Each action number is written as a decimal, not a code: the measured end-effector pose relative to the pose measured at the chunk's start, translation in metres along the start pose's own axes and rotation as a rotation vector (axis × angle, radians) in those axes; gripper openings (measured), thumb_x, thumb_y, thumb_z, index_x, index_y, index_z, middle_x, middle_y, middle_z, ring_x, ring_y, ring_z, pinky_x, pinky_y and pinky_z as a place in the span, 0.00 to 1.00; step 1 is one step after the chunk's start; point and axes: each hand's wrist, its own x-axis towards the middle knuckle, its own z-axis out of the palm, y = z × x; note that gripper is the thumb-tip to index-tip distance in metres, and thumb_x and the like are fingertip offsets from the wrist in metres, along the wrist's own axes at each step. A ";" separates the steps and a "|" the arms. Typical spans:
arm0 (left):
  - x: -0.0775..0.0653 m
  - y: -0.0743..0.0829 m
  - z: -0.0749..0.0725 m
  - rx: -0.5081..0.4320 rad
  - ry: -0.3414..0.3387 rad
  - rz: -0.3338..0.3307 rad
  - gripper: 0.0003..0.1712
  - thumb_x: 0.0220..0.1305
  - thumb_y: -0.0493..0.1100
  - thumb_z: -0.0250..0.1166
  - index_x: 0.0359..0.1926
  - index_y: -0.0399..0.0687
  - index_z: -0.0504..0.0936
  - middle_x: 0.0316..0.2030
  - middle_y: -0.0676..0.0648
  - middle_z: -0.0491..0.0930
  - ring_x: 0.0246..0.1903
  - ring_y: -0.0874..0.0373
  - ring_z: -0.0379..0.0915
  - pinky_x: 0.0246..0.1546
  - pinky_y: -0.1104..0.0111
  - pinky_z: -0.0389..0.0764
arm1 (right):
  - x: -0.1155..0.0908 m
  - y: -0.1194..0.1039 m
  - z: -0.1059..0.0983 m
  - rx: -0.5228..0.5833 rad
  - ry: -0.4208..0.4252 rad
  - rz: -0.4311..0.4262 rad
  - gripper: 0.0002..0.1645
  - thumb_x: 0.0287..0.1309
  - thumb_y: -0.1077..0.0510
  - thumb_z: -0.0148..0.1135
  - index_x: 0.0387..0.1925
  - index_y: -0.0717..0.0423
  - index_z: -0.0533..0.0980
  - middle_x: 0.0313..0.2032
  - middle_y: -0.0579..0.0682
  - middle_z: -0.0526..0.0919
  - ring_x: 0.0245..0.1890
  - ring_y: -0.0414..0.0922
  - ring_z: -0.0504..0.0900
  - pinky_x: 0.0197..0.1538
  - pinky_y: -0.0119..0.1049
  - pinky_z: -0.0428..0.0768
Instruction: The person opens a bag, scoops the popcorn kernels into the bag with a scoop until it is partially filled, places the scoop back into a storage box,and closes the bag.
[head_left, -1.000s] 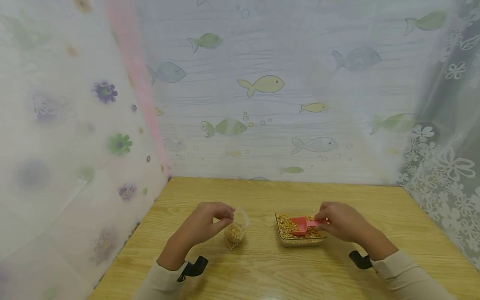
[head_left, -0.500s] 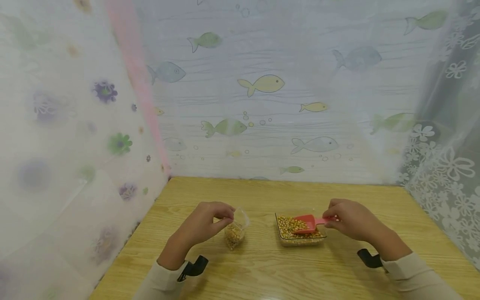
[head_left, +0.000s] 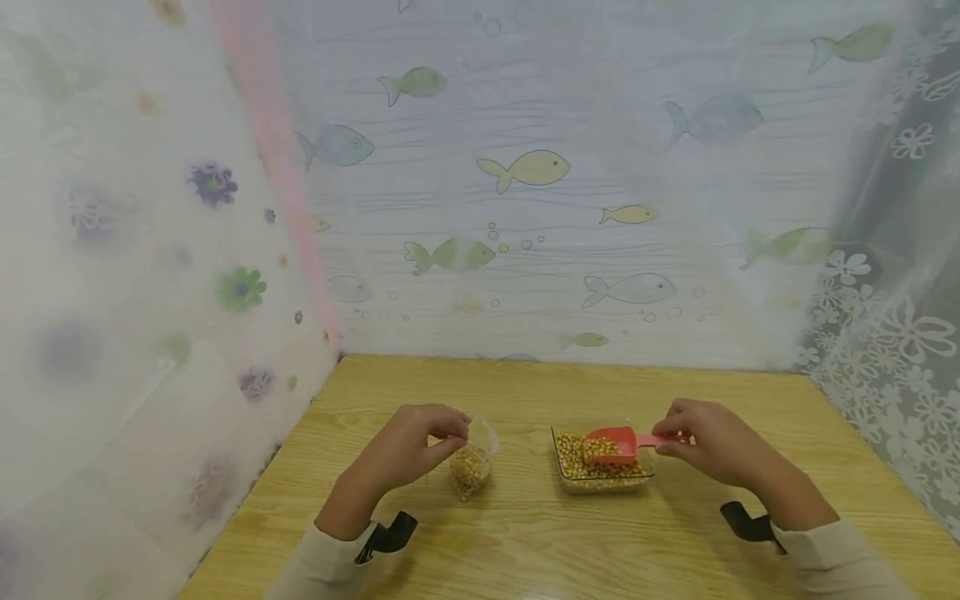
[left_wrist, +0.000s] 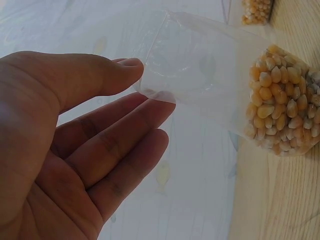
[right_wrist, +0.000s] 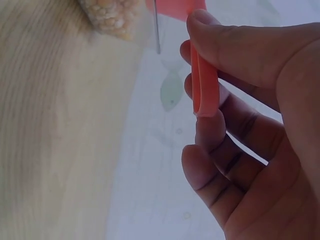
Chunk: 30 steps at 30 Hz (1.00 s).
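Observation:
My left hand [head_left: 423, 446] pinches the top edge of a clear plastic bag [left_wrist: 210, 65] between thumb and fingers. Corn kernels [left_wrist: 282, 95] fill the bag's lower part, which rests on the table. On the right, my right hand [head_left: 708, 437] grips the handle of a red scoop [head_left: 621, 444] between thumb and fingers. Kernels lie in the scoop, which is held over the glass container [head_left: 600, 486] of corn. In the right wrist view the handle [right_wrist: 206, 85] is seen close up, while most of the scoop's bowl is out of frame.
Both things stand on a wooden table [head_left: 510, 533], with bare wood between bag and container. Behind it hangs a fish-print curtain [head_left: 540, 250], and a flower-print sheet [head_left: 150, 333] borders the left side. A lacy sheet [head_left: 900, 333] hangs at the right.
My right hand has drawn the red scoop to the right through the corn and tipped it up, with kernels now in its bowl. The left hand and bag have stayed put.

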 end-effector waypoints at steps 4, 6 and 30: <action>0.001 0.000 0.000 0.001 -0.005 0.003 0.03 0.71 0.42 0.68 0.42 0.51 0.88 0.55 0.50 0.86 0.44 0.60 0.87 0.44 0.65 0.88 | -0.005 0.004 0.008 0.058 0.043 0.002 0.08 0.61 0.54 0.74 0.42 0.45 0.89 0.33 0.32 0.79 0.30 0.27 0.73 0.30 0.29 0.75; 0.001 -0.001 0.000 0.000 -0.003 0.004 0.03 0.71 0.42 0.68 0.42 0.52 0.88 0.55 0.50 0.87 0.44 0.60 0.87 0.44 0.62 0.89 | -0.007 0.005 0.012 0.083 0.073 -0.008 0.08 0.62 0.54 0.74 0.42 0.46 0.89 0.33 0.32 0.79 0.30 0.27 0.73 0.30 0.29 0.76; 0.001 -0.003 0.002 -0.031 0.001 0.001 0.04 0.71 0.41 0.69 0.43 0.49 0.88 0.55 0.51 0.86 0.45 0.61 0.87 0.45 0.62 0.89 | 0.022 -0.023 0.023 0.168 0.186 -0.067 0.06 0.64 0.51 0.73 0.42 0.37 0.88 0.36 0.30 0.80 0.32 0.29 0.75 0.34 0.31 0.79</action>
